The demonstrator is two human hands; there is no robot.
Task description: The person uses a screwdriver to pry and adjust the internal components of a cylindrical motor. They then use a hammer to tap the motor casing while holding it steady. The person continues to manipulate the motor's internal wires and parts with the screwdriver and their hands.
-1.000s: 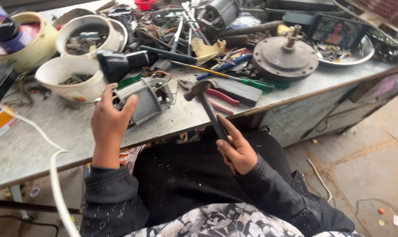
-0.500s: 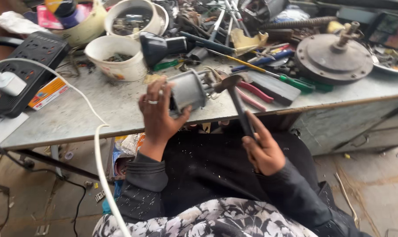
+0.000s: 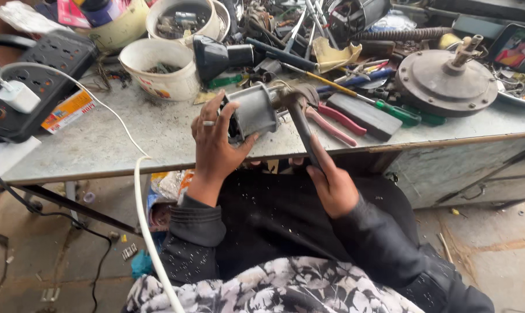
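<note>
Left hand (image 3: 216,148) grips the grey motor (image 3: 254,110) — right hand (image 3: 332,185) clasps the hammer (image 3: 300,119), head touching it.

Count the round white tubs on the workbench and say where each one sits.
3: one tub nearest the bench's front, a second behind it, a third at back left. Others may be hidden in the clutter.

The left hand (image 3: 216,145) hides the grey metal part's (image 3: 255,110) near side.

Motor housing (image 3: 255,110) on table (image 3: 129,139) edge, hammer (image 3: 300,116) right, tub (image 3: 161,69) behind.
</note>
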